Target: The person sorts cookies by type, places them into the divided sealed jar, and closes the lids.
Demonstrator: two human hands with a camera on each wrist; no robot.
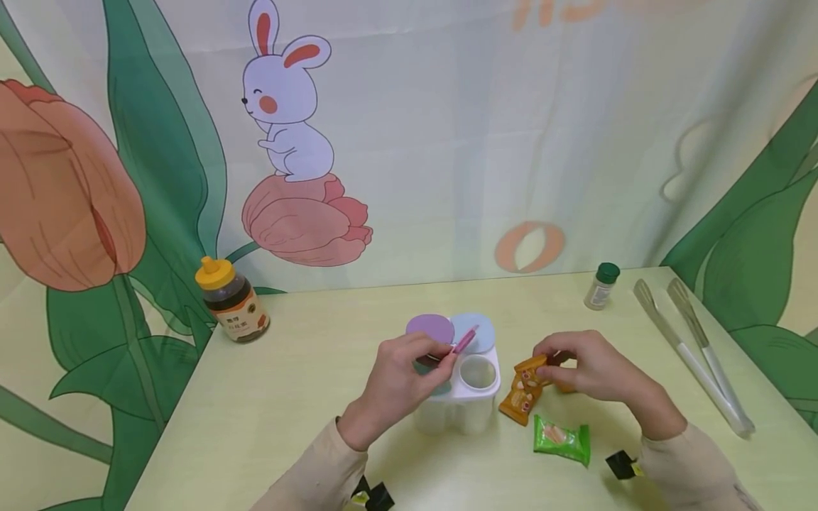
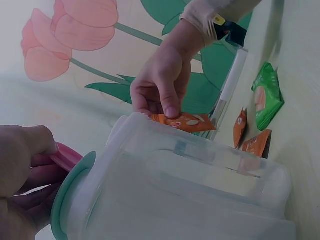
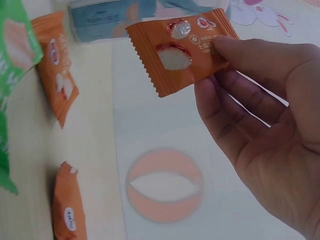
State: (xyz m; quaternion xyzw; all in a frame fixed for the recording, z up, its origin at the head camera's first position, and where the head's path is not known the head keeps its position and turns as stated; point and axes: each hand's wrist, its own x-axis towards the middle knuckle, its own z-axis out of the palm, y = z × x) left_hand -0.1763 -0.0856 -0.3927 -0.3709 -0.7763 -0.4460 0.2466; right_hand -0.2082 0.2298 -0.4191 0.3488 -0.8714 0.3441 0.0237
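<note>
Two hands are at work over a white four-pot container [image 1: 456,408] in the middle of the worktop [image 1: 300,397]. The left hand [image 1: 399,380] is set on the container's near left corner, its fingers curled round a pink lid [image 1: 464,339] that is tipped up on edge; in the left wrist view the pink lid [image 2: 64,156] is seen pinched between thumb and fingers above a teal rim [image 2: 67,192]. The right hand [image 1: 591,369] holds an orange snack packet [image 3: 182,47], pinched at one end between thumb and fingertips, just beside the container's right wall. One pot [image 1: 478,372] stands uncovered; two behind are capped by a purple lid [image 1: 429,328] and a pale blue lid [image 1: 476,330].

What could go wrong: the packet is gripped by its edge only, so it could slip or swing and catch the pot's rim. The tipped lid could be let fall back over a pot, and the light container could be nudged sideways.

The packet is flat, glossy, with zigzag crimped ends, a printed picture and small round marks; it would crumple readily. More orange packets [image 1: 522,401] lie beside the container, with a green packet [image 1: 561,440] nearer the person. A honey bottle [image 1: 233,299], a small green-capped jar [image 1: 601,285] and tongs [image 1: 693,351] stand well apart.
</note>
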